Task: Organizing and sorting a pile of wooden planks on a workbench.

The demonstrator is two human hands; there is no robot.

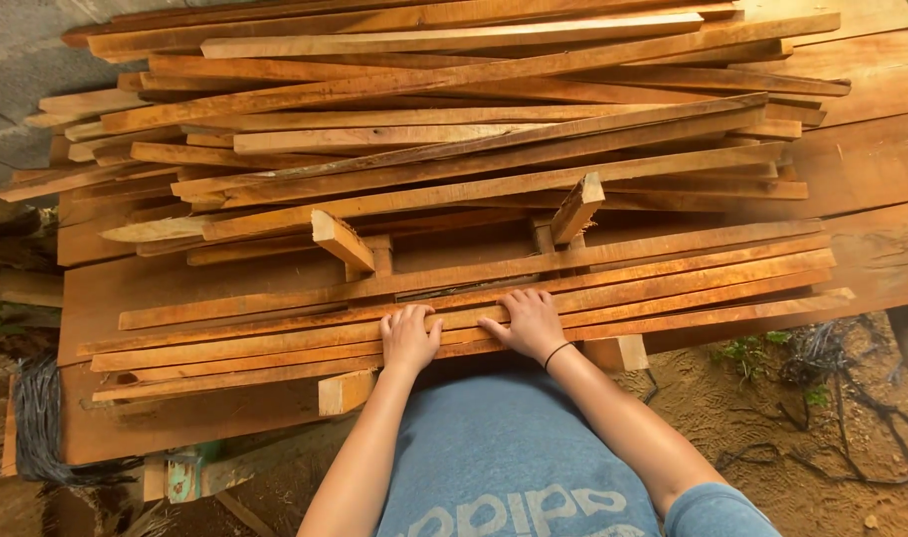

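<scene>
My left hand (408, 336) and my right hand (529, 320) lie palm down, side by side, on a row of long thin wooden slats (673, 283) laid flat at the near edge of a stack. The fingers rest on top of the slats and do not curl around any of them. A dark band circles my right wrist. The slats lie across short wooden cross blocks (342, 239). Behind them rises a big loose pile of similar reddish-brown strips (454, 129), crossing at slight angles.
Wide planks (872, 169) lie under and to the right of the pile. A block end (346, 391) sticks out below my left hand. Sandy ground with dark roots (822, 418) is at the right, a dark bundle (38, 418) at the left, and a grey wall (16, 70) at the top left.
</scene>
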